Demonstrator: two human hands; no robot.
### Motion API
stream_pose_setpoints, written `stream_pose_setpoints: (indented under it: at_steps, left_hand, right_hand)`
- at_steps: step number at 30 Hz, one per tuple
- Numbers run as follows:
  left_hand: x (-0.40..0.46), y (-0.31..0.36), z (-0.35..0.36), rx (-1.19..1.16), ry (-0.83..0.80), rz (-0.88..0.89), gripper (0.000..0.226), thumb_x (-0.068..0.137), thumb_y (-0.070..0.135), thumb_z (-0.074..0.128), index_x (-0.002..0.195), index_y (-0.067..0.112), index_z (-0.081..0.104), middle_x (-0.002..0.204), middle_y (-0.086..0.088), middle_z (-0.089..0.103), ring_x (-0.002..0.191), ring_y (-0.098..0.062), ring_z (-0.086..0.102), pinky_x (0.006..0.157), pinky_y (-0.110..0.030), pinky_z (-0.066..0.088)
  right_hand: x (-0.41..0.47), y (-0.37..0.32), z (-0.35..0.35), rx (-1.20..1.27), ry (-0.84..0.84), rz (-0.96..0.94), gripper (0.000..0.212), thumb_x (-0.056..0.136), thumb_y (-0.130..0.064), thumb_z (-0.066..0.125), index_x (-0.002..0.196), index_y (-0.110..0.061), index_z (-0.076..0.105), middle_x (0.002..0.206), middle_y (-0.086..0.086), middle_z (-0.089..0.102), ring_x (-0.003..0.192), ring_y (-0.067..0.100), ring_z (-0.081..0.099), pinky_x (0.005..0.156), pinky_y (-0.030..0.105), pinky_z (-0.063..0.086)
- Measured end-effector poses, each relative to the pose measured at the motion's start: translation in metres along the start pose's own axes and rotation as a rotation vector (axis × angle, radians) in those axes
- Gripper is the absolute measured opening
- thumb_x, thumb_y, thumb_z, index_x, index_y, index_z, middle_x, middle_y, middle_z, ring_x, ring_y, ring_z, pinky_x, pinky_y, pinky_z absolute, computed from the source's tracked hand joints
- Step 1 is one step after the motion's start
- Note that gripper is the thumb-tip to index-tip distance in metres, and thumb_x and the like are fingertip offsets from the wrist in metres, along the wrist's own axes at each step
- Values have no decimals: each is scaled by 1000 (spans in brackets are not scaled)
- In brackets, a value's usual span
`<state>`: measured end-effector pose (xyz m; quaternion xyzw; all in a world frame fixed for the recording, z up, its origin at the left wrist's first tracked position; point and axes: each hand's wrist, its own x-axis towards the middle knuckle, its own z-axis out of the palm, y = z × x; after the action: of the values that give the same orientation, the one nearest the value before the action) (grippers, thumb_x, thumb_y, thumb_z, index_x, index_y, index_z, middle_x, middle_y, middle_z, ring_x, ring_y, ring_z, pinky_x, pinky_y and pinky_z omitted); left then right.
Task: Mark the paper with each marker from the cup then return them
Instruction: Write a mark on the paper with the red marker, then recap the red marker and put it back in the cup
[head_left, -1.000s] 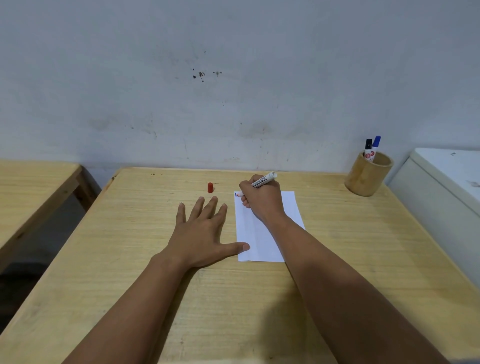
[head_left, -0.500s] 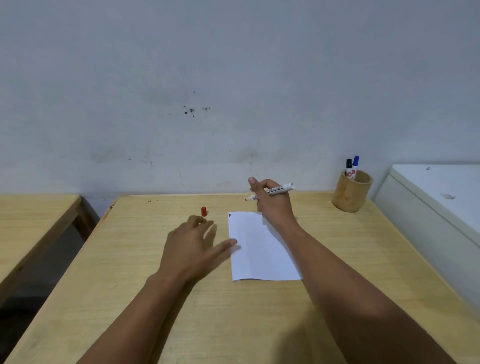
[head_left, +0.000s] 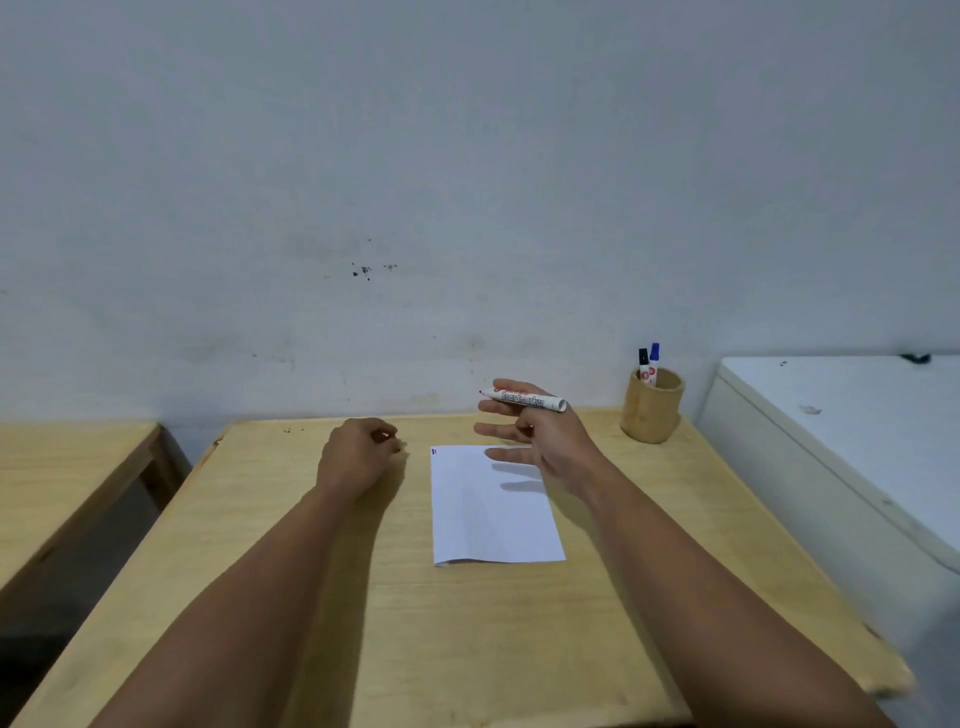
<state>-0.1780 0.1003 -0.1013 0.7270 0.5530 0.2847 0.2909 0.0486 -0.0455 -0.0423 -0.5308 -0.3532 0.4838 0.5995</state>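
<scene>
My right hand (head_left: 540, 441) hovers over the far end of the white paper (head_left: 493, 514), holding an uncapped white board marker (head_left: 524, 400) level across its fingers, red tip pointing left. The paper lies flat on the wooden table (head_left: 415, 623) and has a small red mark (head_left: 435, 452) at its far left corner. Left of the paper, my left hand (head_left: 361, 457) rests on the table with fingers curled where the red cap lay; the cap itself is hidden under them. A bamboo cup (head_left: 652, 415) at the far right holds a black marker (head_left: 643, 358) and a blue marker (head_left: 654, 354).
A white chest-like cabinet (head_left: 841, 441) stands against the table's right side. A second wooden table (head_left: 62, 478) sits to the left across a dark gap. The wall runs just behind the table's far edge.
My right hand lifted the marker off the paper's far left corner and turned it level. My left hand slid forward from flat beside the paper and closed over the red cap. The view tilted upward.
</scene>
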Motion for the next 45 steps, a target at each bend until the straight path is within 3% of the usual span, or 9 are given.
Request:
stream_pose_setpoints:
  at_steps: [3,5,10,14,18,21,25,40,45]
  left_hand:
    - [-8,31,-10,-328,-68,-29,8,93,15,73,99,19,77,92,0,80,88,-20,72,77,-34,54]
    - [-16,55,-19,-469,-106,-26,11,96,13,71,106,14,76,97,-3,79,84,-16,70,73,-30,52]
    - [-29,91,-31,-579,-129,-6,15,96,19,72,110,14,76,98,1,80,87,-13,73,75,-30,52]
    - [-38,109,-36,-636,-159,-6,18,96,21,72,112,13,76,103,-2,81,92,-15,74,81,-32,53]
    - [-43,125,-42,-696,-172,-11,19,96,22,73,112,15,78,106,-3,81,93,-14,75,91,-34,56]
    - [-45,136,-46,-721,-187,-3,19,96,23,73,112,16,78,107,-3,81,95,-15,75,94,-36,56]
    - [-49,150,-46,-730,-197,26,18,96,24,73,111,15,79,104,-2,81,95,-16,74,94,-36,55]
    - [-56,179,-35,-642,-212,88,17,97,20,71,110,12,79,96,-1,79,89,-15,70,81,-31,53]
    - [-60,182,-17,-542,-226,150,12,95,19,74,102,11,81,97,-8,77,85,-15,69,75,-29,54]
  right_hand:
    - [-10,-4,2,-42,-24,-30,64,98,15,30,138,-20,67,129,8,79,110,31,81,81,48,68]
    - [-17,-5,6,-123,-2,-98,40,108,-1,49,136,-21,68,126,6,80,106,29,82,77,44,69]
    - [-35,-9,10,-228,193,-242,21,104,-37,68,105,-18,78,83,5,80,62,23,76,57,30,56]
    - [-44,-14,4,-328,155,-278,6,101,-19,73,107,-19,73,90,10,78,66,19,74,56,30,57]
    - [-55,-29,4,-292,-10,-185,46,103,10,48,137,-15,67,126,9,76,89,14,80,72,37,68]
    - [-58,-39,6,-172,39,-179,35,106,1,47,125,-11,74,116,15,74,84,23,77,73,43,70]
    - [-56,-41,10,-370,90,-286,20,105,-7,57,118,-16,68,107,15,66,71,19,66,62,36,65]
    - [-48,-44,-7,-576,146,-315,25,100,-13,68,123,-24,68,96,0,67,68,19,66,59,31,58]
    - [-46,-39,-17,-529,195,-336,22,99,-11,68,110,-30,70,100,15,67,67,18,63,55,25,57]
